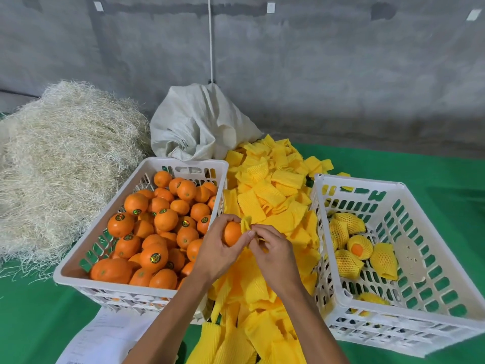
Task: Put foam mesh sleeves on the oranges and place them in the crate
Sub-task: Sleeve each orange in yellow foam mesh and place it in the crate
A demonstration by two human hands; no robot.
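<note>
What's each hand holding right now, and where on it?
Left hand cups a bare orange around its left side and underside. Right hand pinches the edge of a yellow foam mesh sleeve at the orange's right side.

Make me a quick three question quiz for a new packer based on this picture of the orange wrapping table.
1. True or false: the left hand holds a bare orange.
2. What is the right hand pinching? A) straw B) a yellow foam sleeve C) a sack
3. Which crate already holds sleeved oranges, the left crate or the right crate?

Key: 1 true; 2 B; 3 the right crate.
</note>
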